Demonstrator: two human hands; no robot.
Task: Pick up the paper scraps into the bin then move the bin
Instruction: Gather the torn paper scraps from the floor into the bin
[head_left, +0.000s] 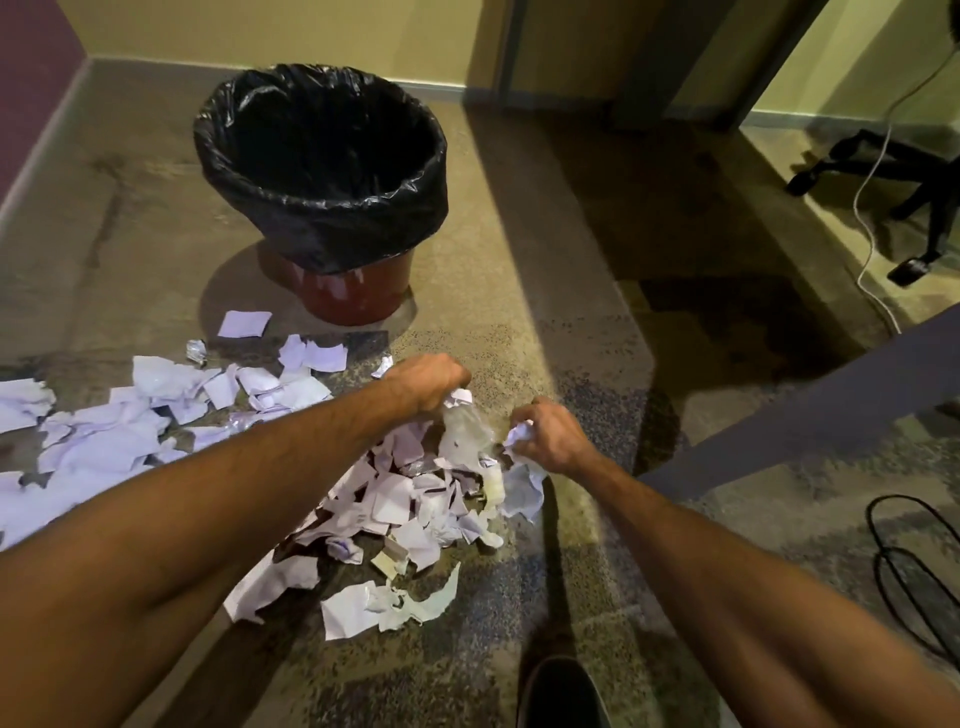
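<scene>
1. Down on the floor (519, 322), near the middle, both hands are in the pile of paper scraps (395, 499) — the left hand (428, 382) is closed around a crumpled white wad at the far edge of the pile.
2. Right hand (548, 434) sits just to the right of it, fingers curled tight on another crumpled scrap. The two hands are close together but not touching, with some clear plastic wrap (467, 436) between them.
3. Scraps are everywhere: a dense heap under the hands, a looser spread running off to the left edge, plus a few bigger torn sheets on the near side.
4. Bin (337, 296) stands upright at the far side of the mess, a bit left of centre — reddish-brown, with a black bin liner (322, 218) folded over the rim. Can't tell what's inside, it's just dark in there.
5. Over on the right there's a chair base (904, 171) with a white cable (867, 208) by it, a black cable (904, 561) looped nearer, and a dark shoe (563, 691) at the near edge.
</scene>
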